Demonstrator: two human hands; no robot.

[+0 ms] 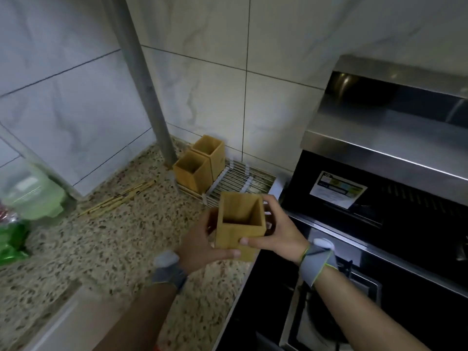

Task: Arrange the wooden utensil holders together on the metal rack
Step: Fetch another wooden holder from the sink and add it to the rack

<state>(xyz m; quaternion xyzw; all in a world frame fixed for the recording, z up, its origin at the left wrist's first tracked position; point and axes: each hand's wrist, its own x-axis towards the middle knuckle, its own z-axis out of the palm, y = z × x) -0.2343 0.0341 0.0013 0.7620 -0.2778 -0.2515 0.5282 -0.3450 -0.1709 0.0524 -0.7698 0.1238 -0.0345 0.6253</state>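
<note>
I hold a square wooden utensil holder [239,225] between both hands, above the counter's front right edge, its open top facing up. My left hand [202,243] grips its left side and my right hand [281,230] wraps its right side and back. Two more wooden holders stand side by side on the left end of the metal rack [238,179]: the nearer holder [193,173] and the farther holder [211,154], touching each other. The rack's right part is bare wire.
A grey pipe [149,92] runs down to the speckled counter [101,236] just left of the rack. Bamboo skewers [119,198] lie on the counter. A green-lidded container [33,196] sits far left. A black stove [367,249] and steel hood [395,127] fill the right.
</note>
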